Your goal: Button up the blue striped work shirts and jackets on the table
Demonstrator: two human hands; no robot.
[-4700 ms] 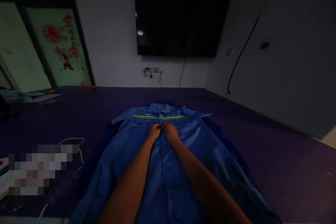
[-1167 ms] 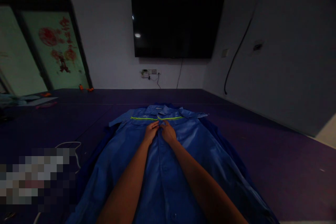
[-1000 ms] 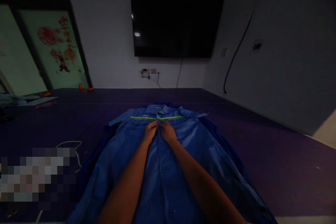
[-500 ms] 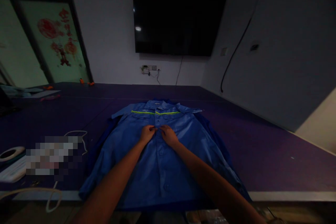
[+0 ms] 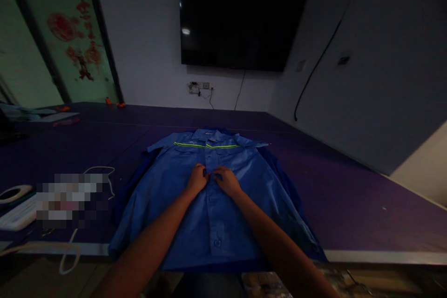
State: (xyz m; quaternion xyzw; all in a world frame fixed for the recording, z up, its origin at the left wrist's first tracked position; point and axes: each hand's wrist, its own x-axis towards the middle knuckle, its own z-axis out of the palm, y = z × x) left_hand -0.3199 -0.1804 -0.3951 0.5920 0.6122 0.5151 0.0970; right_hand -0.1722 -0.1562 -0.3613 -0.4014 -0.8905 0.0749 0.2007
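A blue work shirt (image 5: 174, 195) with a yellow reflective stripe (image 5: 206, 145) across the chest lies flat, front up, on a purple surface (image 5: 349, 195). My left hand (image 5: 197, 179) and my right hand (image 5: 226, 180) rest side by side on the shirt's button placket, just below the chest. Both have their fingers curled and pinched at the placket between them. What the fingertips hold is too small and dark to make out. A button (image 5: 217, 243) shows lower on the placket.
A white cable (image 5: 99, 170) loops on the surface left of the shirt, beside a blurred patch and a white object (image 5: 14, 193). A dark TV (image 5: 240, 23) hangs on the far wall above a socket (image 5: 200, 86). The surface's near edge (image 5: 384, 257) runs along the bottom.
My hands have slid down the placket, away from the yellow stripe toward me. The view has pulled back, so the surface's near edge and the shirt hem now show.
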